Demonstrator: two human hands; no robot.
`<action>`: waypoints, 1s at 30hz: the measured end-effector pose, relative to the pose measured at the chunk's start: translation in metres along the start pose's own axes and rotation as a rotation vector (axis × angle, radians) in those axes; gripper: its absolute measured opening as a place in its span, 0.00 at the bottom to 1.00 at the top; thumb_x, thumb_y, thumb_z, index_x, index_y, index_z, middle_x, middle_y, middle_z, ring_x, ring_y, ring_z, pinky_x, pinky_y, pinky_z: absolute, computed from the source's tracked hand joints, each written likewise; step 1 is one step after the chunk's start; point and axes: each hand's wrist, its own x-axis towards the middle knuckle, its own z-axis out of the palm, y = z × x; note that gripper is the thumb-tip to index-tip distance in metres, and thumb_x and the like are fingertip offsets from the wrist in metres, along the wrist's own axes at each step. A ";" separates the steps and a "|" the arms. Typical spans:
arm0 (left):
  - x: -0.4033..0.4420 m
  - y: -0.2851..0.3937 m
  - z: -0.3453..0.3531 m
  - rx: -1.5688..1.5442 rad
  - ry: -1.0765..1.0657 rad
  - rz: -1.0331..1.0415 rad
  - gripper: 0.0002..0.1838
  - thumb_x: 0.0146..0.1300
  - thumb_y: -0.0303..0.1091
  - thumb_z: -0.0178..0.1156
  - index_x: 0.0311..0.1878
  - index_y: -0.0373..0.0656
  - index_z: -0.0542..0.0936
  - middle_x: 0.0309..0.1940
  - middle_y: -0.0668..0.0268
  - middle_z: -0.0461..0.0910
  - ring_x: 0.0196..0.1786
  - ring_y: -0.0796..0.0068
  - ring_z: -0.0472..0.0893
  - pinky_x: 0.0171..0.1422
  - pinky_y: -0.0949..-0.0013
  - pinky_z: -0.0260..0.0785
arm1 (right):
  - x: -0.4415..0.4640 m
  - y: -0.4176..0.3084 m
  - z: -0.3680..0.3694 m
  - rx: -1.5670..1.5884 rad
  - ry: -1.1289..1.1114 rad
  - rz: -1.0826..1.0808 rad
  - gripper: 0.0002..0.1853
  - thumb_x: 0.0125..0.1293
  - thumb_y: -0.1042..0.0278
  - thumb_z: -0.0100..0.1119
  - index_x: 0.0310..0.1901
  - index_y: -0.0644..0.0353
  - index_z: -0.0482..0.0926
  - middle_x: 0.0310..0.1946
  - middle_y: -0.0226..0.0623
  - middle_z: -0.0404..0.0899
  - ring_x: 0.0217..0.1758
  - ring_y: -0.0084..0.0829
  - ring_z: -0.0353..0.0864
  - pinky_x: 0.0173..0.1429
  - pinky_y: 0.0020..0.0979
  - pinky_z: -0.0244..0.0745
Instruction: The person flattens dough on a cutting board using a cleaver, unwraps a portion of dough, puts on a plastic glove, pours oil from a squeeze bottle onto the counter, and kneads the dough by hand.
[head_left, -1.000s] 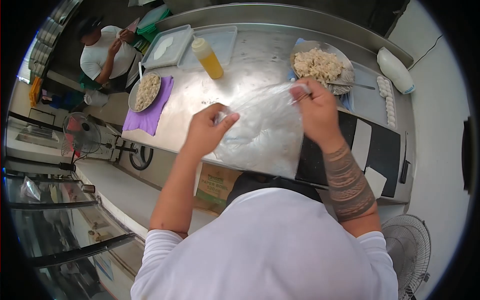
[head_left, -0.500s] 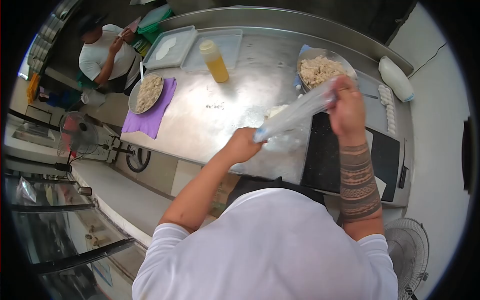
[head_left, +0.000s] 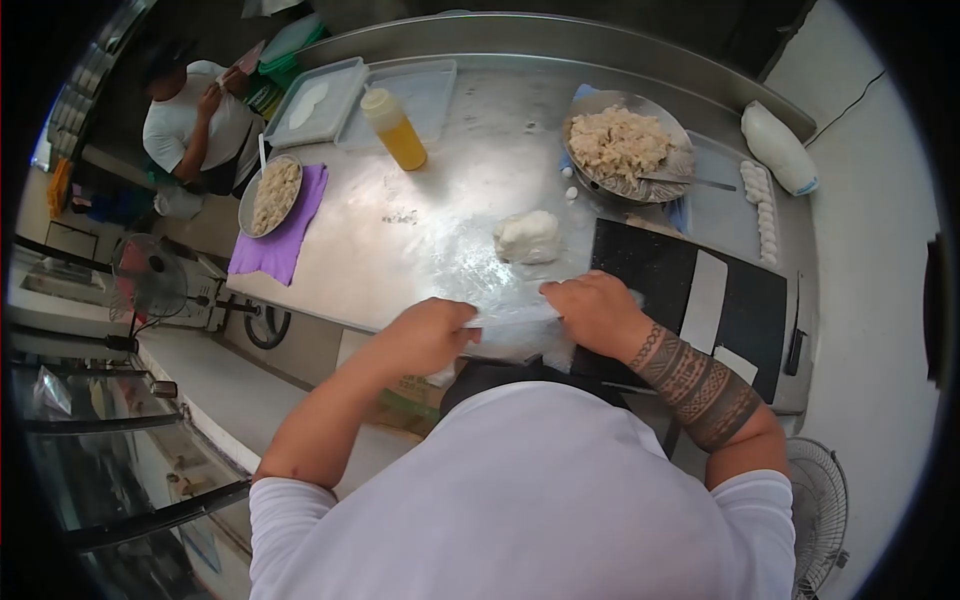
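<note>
A clear plastic sheet or bag (head_left: 515, 325) is stretched between my two hands at the near edge of the steel table (head_left: 370, 230). My left hand (head_left: 440, 335) pinches its left end, and my right hand (head_left: 590, 310) is closed on its right end. Just beyond lies a white lump of dough (head_left: 528, 238). To its right is a black board (head_left: 640, 262) with a pale strip (head_left: 705, 297) on it. A metal bowl of pale chopped filling (head_left: 620, 145) with a utensil in it stands farther back.
An oil bottle (head_left: 394, 130) stands near clear trays (head_left: 430, 100). At the left, a bowl of filling (head_left: 273, 197) rests on a purple cloth (head_left: 290, 240). Small dough balls (head_left: 766, 215) line the right tray. Another person (head_left: 205, 125) is at the back left.
Both hands have come down to the near table edge with the plastic, and my right hand has moved in toward my left. The white dough lump has come into full view.
</note>
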 end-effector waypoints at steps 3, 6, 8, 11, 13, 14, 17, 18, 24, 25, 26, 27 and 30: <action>-0.010 -0.008 -0.015 -0.076 -0.038 -0.129 0.07 0.68 0.29 0.60 0.41 0.38 0.85 0.31 0.50 0.84 0.40 0.45 0.84 0.46 0.51 0.75 | -0.017 0.034 -0.014 -0.057 0.021 0.018 0.03 0.62 0.69 0.59 0.36 0.56 0.78 0.27 0.41 0.83 0.36 0.47 0.87 0.44 0.46 0.81; -0.013 -0.014 -0.011 0.064 -0.018 -0.249 0.14 0.65 0.29 0.65 0.54 0.41 0.82 0.45 0.50 0.84 0.50 0.49 0.83 0.55 0.50 0.73 | -0.034 0.052 -0.028 -0.068 -0.149 0.132 0.03 0.61 0.68 0.59 0.35 0.57 0.78 0.28 0.43 0.83 0.35 0.49 0.86 0.43 0.49 0.81; -0.017 -0.022 0.014 0.419 0.176 -0.115 0.26 0.62 0.28 0.68 0.64 0.43 0.78 0.57 0.50 0.80 0.60 0.50 0.79 0.64 0.48 0.71 | -0.035 0.042 -0.031 -0.022 -0.169 0.126 0.05 0.59 0.66 0.61 0.33 0.57 0.79 0.27 0.45 0.83 0.34 0.52 0.86 0.42 0.51 0.80; 0.008 0.044 0.025 0.105 0.510 0.217 0.47 0.53 0.35 0.78 0.76 0.46 0.67 0.69 0.50 0.71 0.73 0.44 0.69 0.79 0.46 0.60 | -0.028 0.018 -0.019 0.071 -0.158 0.109 0.06 0.57 0.64 0.63 0.32 0.57 0.80 0.26 0.45 0.82 0.34 0.52 0.85 0.41 0.51 0.80; 0.028 0.078 0.048 -0.083 0.465 0.378 0.54 0.47 0.36 0.82 0.79 0.51 0.66 0.69 0.51 0.69 0.72 0.44 0.68 0.76 0.45 0.62 | -0.012 -0.011 -0.032 0.171 -0.148 0.101 0.07 0.57 0.63 0.64 0.31 0.56 0.82 0.28 0.44 0.85 0.36 0.51 0.87 0.43 0.49 0.81; 0.035 0.088 0.067 0.044 0.523 0.386 0.52 0.52 0.38 0.80 0.80 0.51 0.63 0.61 0.48 0.77 0.63 0.45 0.77 0.68 0.48 0.70 | -0.010 -0.010 -0.037 0.140 -0.114 0.079 0.07 0.57 0.62 0.65 0.31 0.56 0.82 0.28 0.44 0.85 0.35 0.50 0.87 0.42 0.49 0.81; 0.034 0.094 0.060 -0.133 0.126 -0.128 0.33 0.64 0.40 0.73 0.70 0.43 0.74 0.43 0.50 0.84 0.46 0.49 0.84 0.55 0.54 0.76 | -0.013 0.008 -0.043 0.022 0.139 -0.021 0.07 0.53 0.62 0.69 0.31 0.53 0.83 0.25 0.39 0.83 0.32 0.46 0.86 0.40 0.46 0.80; 0.034 0.081 0.057 -0.118 0.044 -0.149 0.28 0.67 0.40 0.71 0.66 0.42 0.76 0.39 0.52 0.84 0.43 0.52 0.84 0.54 0.58 0.76 | -0.018 0.016 -0.050 0.015 0.139 -0.076 0.07 0.53 0.63 0.69 0.31 0.53 0.83 0.25 0.39 0.82 0.31 0.45 0.85 0.40 0.45 0.80; 0.009 0.055 0.072 -0.332 -0.173 -0.078 0.16 0.76 0.42 0.62 0.53 0.36 0.82 0.36 0.55 0.85 0.41 0.63 0.82 0.52 0.61 0.74 | -0.051 0.032 -0.038 0.055 -0.024 -0.050 0.03 0.56 0.66 0.69 0.30 0.53 0.84 0.26 0.34 0.82 0.31 0.42 0.84 0.40 0.39 0.80; 0.007 0.052 0.077 -0.332 -0.182 -0.068 0.17 0.77 0.43 0.61 0.53 0.36 0.82 0.36 0.56 0.84 0.40 0.64 0.82 0.52 0.61 0.74 | -0.052 0.035 -0.033 0.061 0.062 -0.038 0.04 0.58 0.66 0.68 0.31 0.53 0.84 0.26 0.34 0.82 0.31 0.41 0.84 0.39 0.40 0.79; 0.003 0.050 0.083 -0.354 -0.169 -0.087 0.17 0.78 0.43 0.60 0.52 0.35 0.81 0.36 0.55 0.84 0.40 0.65 0.82 0.52 0.61 0.74 | -0.053 0.040 -0.027 0.052 0.065 -0.033 0.03 0.58 0.66 0.67 0.30 0.53 0.83 0.26 0.35 0.82 0.31 0.41 0.84 0.39 0.41 0.79; -0.001 0.050 0.090 -0.379 -0.159 -0.108 0.18 0.78 0.44 0.60 0.52 0.35 0.81 0.36 0.55 0.84 0.40 0.66 0.81 0.52 0.61 0.74 | -0.053 0.044 -0.022 0.045 0.066 -0.026 0.03 0.59 0.66 0.66 0.30 0.54 0.83 0.27 0.35 0.82 0.32 0.42 0.84 0.39 0.42 0.79; -0.011 0.048 0.101 -0.378 -0.134 -0.193 0.19 0.80 0.45 0.57 0.51 0.35 0.81 0.37 0.57 0.84 0.41 0.67 0.81 0.53 0.61 0.74 | -0.051 0.052 -0.006 0.032 0.110 -0.032 0.03 0.60 0.66 0.64 0.31 0.54 0.82 0.28 0.37 0.82 0.33 0.44 0.84 0.39 0.44 0.78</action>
